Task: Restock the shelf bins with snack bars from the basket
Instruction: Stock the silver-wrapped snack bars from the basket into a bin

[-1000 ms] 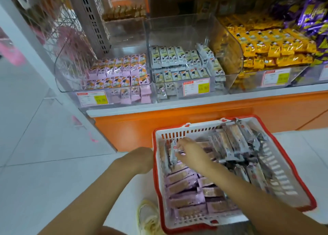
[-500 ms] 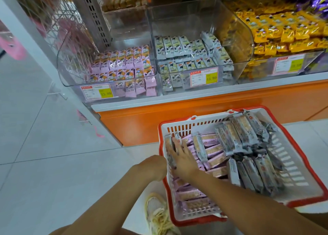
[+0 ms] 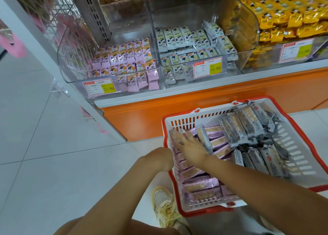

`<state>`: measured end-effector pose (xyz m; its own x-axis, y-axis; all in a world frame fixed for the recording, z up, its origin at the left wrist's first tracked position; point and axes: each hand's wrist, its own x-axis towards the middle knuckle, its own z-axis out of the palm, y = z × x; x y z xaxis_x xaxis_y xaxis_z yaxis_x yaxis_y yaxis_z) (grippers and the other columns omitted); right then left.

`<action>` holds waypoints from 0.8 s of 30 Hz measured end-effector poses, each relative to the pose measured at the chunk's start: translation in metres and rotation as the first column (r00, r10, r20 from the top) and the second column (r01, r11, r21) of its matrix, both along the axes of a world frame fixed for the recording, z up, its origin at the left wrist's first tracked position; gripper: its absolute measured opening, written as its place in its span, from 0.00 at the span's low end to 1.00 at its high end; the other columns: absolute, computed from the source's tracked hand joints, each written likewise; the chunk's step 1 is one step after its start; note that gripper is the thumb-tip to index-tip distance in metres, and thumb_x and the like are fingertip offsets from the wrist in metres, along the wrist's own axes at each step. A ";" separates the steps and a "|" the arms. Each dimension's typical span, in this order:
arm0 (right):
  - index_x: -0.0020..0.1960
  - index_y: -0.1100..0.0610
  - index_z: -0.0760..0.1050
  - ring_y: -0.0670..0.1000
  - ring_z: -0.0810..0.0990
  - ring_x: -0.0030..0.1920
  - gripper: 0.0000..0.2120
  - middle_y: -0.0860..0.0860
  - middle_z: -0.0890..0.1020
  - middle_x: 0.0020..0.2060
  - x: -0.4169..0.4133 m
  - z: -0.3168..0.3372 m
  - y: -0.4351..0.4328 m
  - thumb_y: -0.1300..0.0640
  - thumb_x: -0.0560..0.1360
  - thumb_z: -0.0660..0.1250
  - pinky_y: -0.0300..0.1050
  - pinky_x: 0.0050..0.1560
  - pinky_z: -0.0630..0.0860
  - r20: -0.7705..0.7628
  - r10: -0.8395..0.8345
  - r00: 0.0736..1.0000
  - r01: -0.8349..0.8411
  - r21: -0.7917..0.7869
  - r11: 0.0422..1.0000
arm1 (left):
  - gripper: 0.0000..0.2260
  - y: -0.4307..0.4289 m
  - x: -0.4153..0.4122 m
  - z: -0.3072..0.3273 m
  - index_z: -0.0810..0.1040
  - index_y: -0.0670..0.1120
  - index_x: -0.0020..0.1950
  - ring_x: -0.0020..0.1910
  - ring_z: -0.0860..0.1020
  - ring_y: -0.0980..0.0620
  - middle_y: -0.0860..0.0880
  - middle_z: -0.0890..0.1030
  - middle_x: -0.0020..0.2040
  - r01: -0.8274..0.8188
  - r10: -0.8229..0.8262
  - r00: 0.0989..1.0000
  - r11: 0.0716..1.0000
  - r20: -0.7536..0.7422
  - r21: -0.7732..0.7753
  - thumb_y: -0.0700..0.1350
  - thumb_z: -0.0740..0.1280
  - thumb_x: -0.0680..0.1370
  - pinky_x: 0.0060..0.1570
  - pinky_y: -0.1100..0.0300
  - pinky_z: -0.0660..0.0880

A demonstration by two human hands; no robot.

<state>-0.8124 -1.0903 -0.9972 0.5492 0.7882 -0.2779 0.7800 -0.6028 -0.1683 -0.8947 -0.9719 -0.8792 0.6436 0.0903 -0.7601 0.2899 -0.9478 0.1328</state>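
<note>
basket (image 3: 300,154): white with a red rim, standing on the floor (image 3: 44,163) at the lower right of the frame, just before the orange shelf base (image 3: 142,121).
pink snack bars (image 3: 198,185): they lie in rows in the left part of the basket, from its near edge up to its far left corner.
grey snack bars (image 3: 246,126): heaped in the right and upper part of the basket, some of them leaning on the pink ones.
right hand (image 3: 190,146): reaches into the far left corner of the basket; the fingers are stretched forward, a little apart, and rest on the tops of the bars there. this part is blurred.
left hand (image 3: 159,158): just beside the left rim of the basket, wrist bent. the fingers are hidden, so i cannot tell if they are apart, together or holding the rim.
left bin (image 3: 76,57): clear plastic, centre left of the frame, part filled with small pink packs, with a price tag (image 3: 100,89) on the front.
middle bin (image 3: 177,9): clear, upper centre, with grey-white packs low inside it; the upper part shows bare plastic.
yellow packs (image 3: 292,18): stacked at the upper right of the frame.
shoe (image 3: 165,204): pale, on the floor at the bottom centre, beside the near left corner of the basket.
</note>
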 end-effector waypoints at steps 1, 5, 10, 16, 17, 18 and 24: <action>0.78 0.51 0.51 0.66 0.45 0.75 0.39 0.50 0.39 0.78 0.000 -0.003 -0.002 0.71 0.72 0.58 0.61 0.66 0.65 0.003 0.008 1.000 -0.008 -0.030 1.000 | 0.16 0.000 0.000 0.001 0.60 0.45 0.31 0.29 0.60 0.54 0.48 0.62 0.32 -0.006 0.006 1.000 1.000 -0.002 -0.003 0.32 0.55 0.77 0.28 0.63 0.57; 0.76 0.51 0.56 0.64 0.50 0.74 0.37 0.50 0.43 0.78 0.005 -0.007 -0.015 0.73 0.71 0.58 0.56 0.63 0.70 -0.034 -0.101 0.994 0.103 0.062 0.993 | 0.15 0.001 0.001 0.005 0.62 0.45 0.32 0.30 0.61 0.54 0.49 0.64 0.33 -0.024 0.024 1.000 1.000 0.014 -0.019 0.34 0.55 0.78 0.28 0.64 0.58; 0.54 0.50 0.72 0.52 0.73 0.61 0.18 0.54 0.67 0.68 0.003 0.027 -0.043 0.71 0.74 0.65 0.34 0.46 0.74 -0.693 -0.265 0.671 0.678 0.427 0.599 | 0.12 0.002 0.004 0.008 0.65 0.45 0.35 0.31 0.65 0.54 0.49 0.66 0.34 -0.149 0.154 0.985 0.987 0.081 -0.067 0.40 0.57 0.80 0.29 0.64 0.61; 0.52 0.57 0.74 0.59 0.83 0.51 0.14 0.61 0.82 0.54 -0.011 0.113 -0.076 0.71 0.71 0.63 0.49 0.43 0.81 -0.872 0.457 -0.175 0.983 -0.127 0.133 | 0.22 -0.010 0.025 0.032 0.76 0.38 0.59 0.49 0.79 0.48 0.45 0.79 0.50 -0.385 0.533 0.831 0.758 0.160 -0.526 0.55 0.67 0.76 0.46 0.57 0.77; 0.51 0.57 0.75 0.60 0.83 0.51 0.14 0.62 0.82 0.53 -0.014 0.124 -0.079 0.70 0.69 0.66 0.49 0.42 0.81 -0.841 0.506 -0.190 0.980 -0.137 0.141 | 0.23 -0.014 0.026 0.036 0.77 0.39 0.60 0.52 0.79 0.48 0.47 0.80 0.51 -0.405 0.597 0.794 0.662 0.116 -0.631 0.56 0.68 0.75 0.54 0.52 0.78; 0.49 0.57 0.77 0.60 0.83 0.50 0.16 0.62 0.82 0.53 -0.017 0.133 -0.081 0.70 0.65 0.72 0.50 0.41 0.81 -0.821 0.539 -0.191 0.980 -0.131 0.147 | 0.21 -0.019 0.027 0.040 0.79 0.41 0.59 0.53 0.80 0.50 0.48 0.82 0.53 -0.421 0.647 0.761 0.559 0.058 -0.714 0.55 0.69 0.75 0.57 0.53 0.77; 0.54 0.55 0.79 0.61 0.81 0.53 0.23 0.63 0.79 0.59 -0.007 0.154 -0.095 0.64 0.62 0.80 0.61 0.55 0.78 -0.851 0.524 -0.035 0.977 0.081 0.196 | 0.16 -0.038 0.033 0.061 0.80 0.44 0.59 0.52 0.82 0.54 0.49 0.84 0.53 -0.447 0.793 0.589 0.163 -0.152 -0.880 0.49 0.72 0.73 0.52 0.63 0.78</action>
